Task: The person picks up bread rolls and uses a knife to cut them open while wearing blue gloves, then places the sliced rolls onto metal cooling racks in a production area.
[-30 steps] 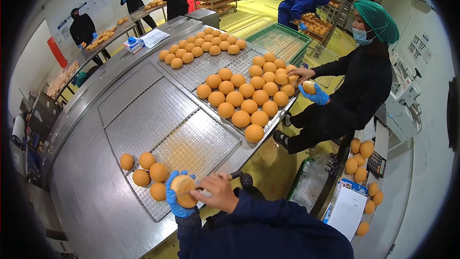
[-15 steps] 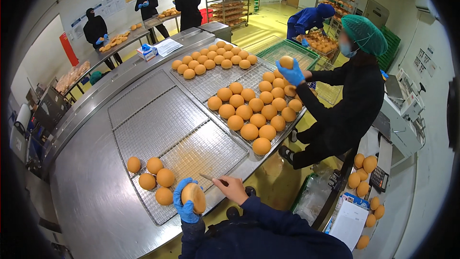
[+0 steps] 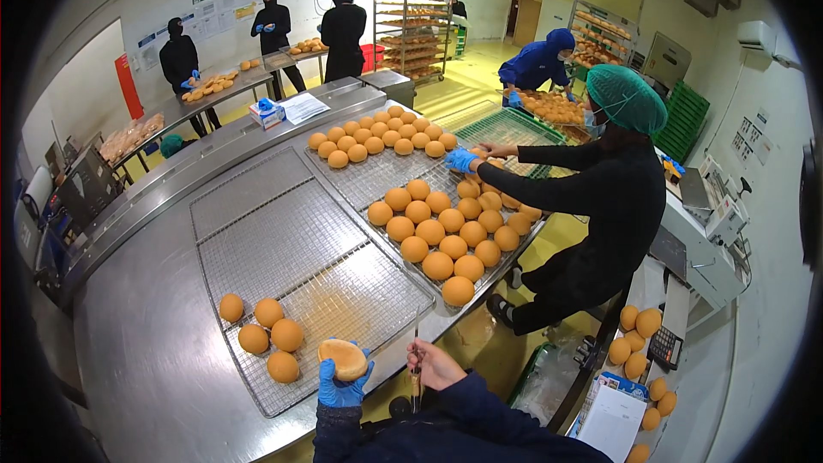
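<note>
My left hand (image 3: 341, 391), in a blue glove, grips a round bun (image 3: 345, 358) above the front edge of the steel table. The bun is tilted, with its pale side showing toward me. In my bare right hand (image 3: 439, 367) is a thin knife (image 3: 416, 384), held upright with the blade pointing up, a short way right of the bun and apart from it. Several golden buns (image 3: 286, 335) lie on the near left part of a wire rack (image 3: 360, 291), just beyond my left hand. Crumbs are scattered over the rack's mesh.
More buns (image 3: 452, 220) crowd wire racks on the table's right side. A co-worker in a green hair net (image 3: 627, 101) reaches over them. At far right, a side counter holds buns (image 3: 635, 366), a calculator (image 3: 665, 347) and paper (image 3: 612, 423). A wheeled rack (image 3: 414, 26) stands behind.
The bun in my left hand has turned from upright to a flatter tilt. My right hand moved toward me, and the knife swung upright. The co-worker's hands lowered to the buns.
</note>
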